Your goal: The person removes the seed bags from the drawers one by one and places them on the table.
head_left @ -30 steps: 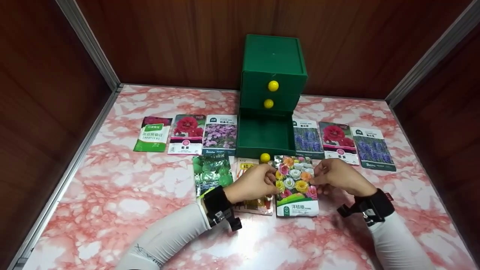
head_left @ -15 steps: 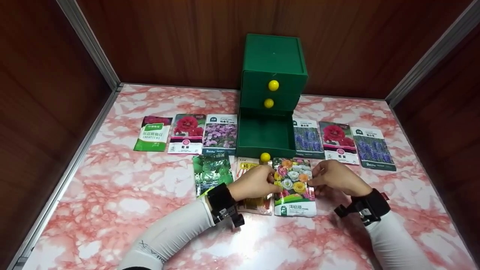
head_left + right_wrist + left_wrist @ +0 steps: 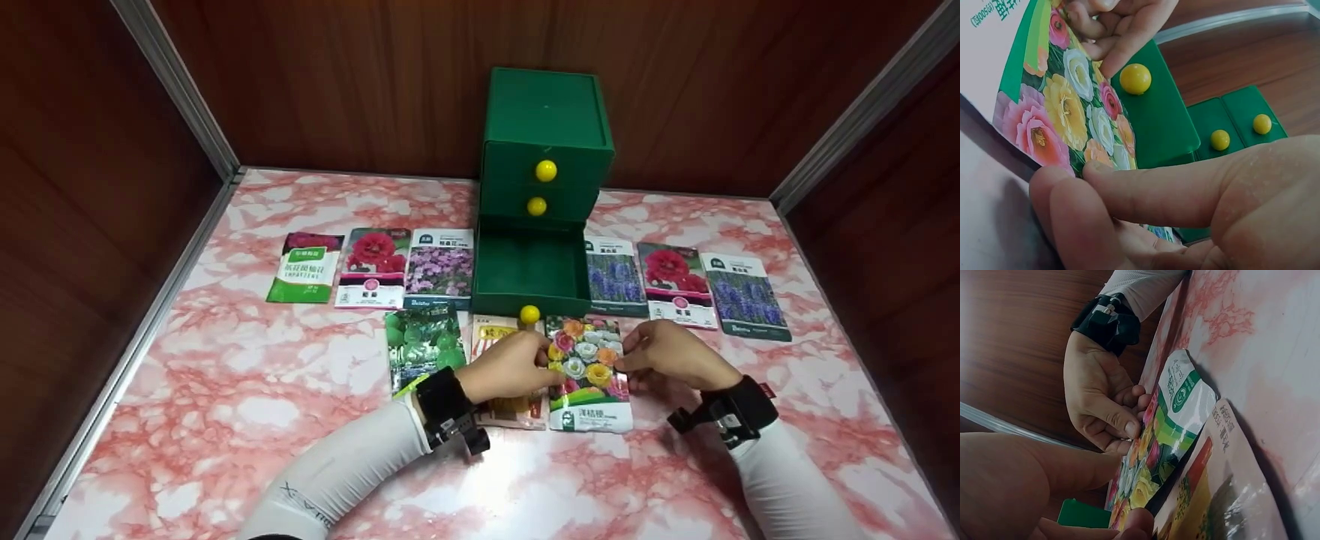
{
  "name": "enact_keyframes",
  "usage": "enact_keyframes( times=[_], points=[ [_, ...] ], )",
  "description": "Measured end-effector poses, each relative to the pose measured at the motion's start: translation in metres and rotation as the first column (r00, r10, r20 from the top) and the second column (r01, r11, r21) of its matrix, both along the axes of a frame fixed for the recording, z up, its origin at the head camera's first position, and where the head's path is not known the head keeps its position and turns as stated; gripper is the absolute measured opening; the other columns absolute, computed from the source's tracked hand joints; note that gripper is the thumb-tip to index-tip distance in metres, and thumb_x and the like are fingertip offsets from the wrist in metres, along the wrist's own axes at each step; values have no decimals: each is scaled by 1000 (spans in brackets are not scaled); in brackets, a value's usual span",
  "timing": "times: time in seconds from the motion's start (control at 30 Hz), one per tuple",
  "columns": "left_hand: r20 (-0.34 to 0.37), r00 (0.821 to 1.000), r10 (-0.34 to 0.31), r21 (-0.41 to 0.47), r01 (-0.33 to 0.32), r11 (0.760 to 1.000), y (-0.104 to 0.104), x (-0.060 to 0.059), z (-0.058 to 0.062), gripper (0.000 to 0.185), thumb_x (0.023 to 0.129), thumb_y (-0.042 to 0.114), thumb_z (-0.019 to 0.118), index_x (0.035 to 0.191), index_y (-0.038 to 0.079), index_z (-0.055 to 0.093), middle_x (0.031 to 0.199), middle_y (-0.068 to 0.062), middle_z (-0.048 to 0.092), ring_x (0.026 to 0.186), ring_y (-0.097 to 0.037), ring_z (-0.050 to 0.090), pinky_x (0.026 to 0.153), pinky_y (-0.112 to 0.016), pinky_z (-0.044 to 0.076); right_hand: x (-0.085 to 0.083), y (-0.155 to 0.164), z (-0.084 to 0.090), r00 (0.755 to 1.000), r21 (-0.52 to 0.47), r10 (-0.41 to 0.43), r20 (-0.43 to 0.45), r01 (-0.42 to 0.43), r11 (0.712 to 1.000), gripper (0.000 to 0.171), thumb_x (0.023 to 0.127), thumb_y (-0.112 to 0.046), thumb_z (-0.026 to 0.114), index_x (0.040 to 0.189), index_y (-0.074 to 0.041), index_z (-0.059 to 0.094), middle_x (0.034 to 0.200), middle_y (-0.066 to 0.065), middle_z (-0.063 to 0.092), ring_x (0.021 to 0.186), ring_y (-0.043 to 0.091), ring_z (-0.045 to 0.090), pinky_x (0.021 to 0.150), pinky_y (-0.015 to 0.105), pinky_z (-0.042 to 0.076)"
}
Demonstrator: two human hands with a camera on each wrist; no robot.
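Note:
A seed packet printed with mixed flowers (image 3: 589, 373) is tilted up off the pink marble table, just in front of the green drawer box. My left hand (image 3: 517, 362) pinches its left edge and my right hand (image 3: 660, 354) pinches its right edge. In the left wrist view the flower packet (image 3: 1157, 450) leans over a yellow-orange packet (image 3: 1207, 495) lying beside it. The right wrist view shows my thumb pressed on the flower packet (image 3: 1072, 107). The bottom drawer (image 3: 531, 268) of the green box (image 3: 546, 142) stands pulled out, its yellow knob (image 3: 529, 314) near my hands.
Seed packets lie in a row on both sides of the drawer: three on the left (image 3: 373, 268) and three on the right (image 3: 679, 285). A green-fruit packet (image 3: 424, 346) lies left of my left hand. Wooden walls enclose the table.
The flower packet has been lifted and drawn slightly towards the drawer; both hands moved a little with it.

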State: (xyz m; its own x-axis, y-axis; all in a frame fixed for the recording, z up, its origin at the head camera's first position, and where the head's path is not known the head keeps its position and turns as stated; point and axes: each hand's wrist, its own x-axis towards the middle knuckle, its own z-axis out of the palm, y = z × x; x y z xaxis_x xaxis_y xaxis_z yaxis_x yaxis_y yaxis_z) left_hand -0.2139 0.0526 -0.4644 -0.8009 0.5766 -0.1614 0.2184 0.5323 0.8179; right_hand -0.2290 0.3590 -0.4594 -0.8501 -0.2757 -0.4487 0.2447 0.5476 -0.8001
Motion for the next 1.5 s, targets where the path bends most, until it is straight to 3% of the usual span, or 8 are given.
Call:
enact_keyframes(
  times=[0.3,0.47,0.73,0.93,1.07,1.2,1.33,1.5],
  points=[
    [-14,1000,6,-22,-6,1000,0,1,1,39,99,25,85,80,15,53,63,9,41,49,-8,37,47,-25,31,0,-1,0,1000,-2,1,20,-1,1000,34,96,-6,86,116,10,64,90,16,77,72,25,78,68,37,67],
    [-23,1000,-1,-8,1,1000,0,1,1,38,99,24,86,81,14,54,61,9,37,49,-8,33,48,-26,28,1,-2,1,1000,17,8,6,-8,1000,32,95,-6,86,113,9,65,90,15,77,72,25,78,68,36,67],
    [-31,999,-8,-12,8,1000,-2,0,0,32,98,25,87,87,12,60,67,8,43,55,-8,39,52,-26,32,3,-4,2,999,56,26,-28,-24,998,29,95,-9,87,109,6,67,88,14,79,73,26,79,69,37,67],
    [-57,998,-11,-9,11,1000,-6,0,3,33,98,28,86,109,1,72,80,5,56,68,-9,49,62,-27,41,4,-5,3,999,86,20,-44,-16,996,28,95,-13,88,107,4,69,87,12,79,74,27,80,69,38,67],
    [-67,998,-5,-7,5,1000,-14,-1,7,49,99,30,86,135,-1,72,104,-4,72,90,-14,65,82,-31,56,5,-4,4,999,81,21,-43,-17,997,28,97,-15,87,107,4,70,88,13,79,75,28,79,69,38,67],
    [-66,998,4,-14,-5,1000,-26,-1,14,60,100,32,86,146,-1,67,128,-13,74,113,-23,70,100,-39,59,4,-3,5,998,98,27,-59,-22,995,27,100,-19,84,109,2,71,91,13,79,78,26,78,70,37,66],
    [-60,997,38,2,-38,999,-43,-3,22,59,100,32,85,147,1,67,137,-14,71,120,-27,68,105,-43,58,2,-2,8,995,116,20,-94,-9,993,27,103,-22,81,110,2,72,92,13,79,80,26,77,71,36,65],
    [-79,992,100,63,-95,993,-70,-12,25,55,101,29,84,143,-1,68,133,-16,71,113,-27,69,99,-45,60,2,3,11,985,161,14,-172,14,987,36,107,-33,77,115,2,73,94,13,78,82,26,75,72,37,62]
  ],
)
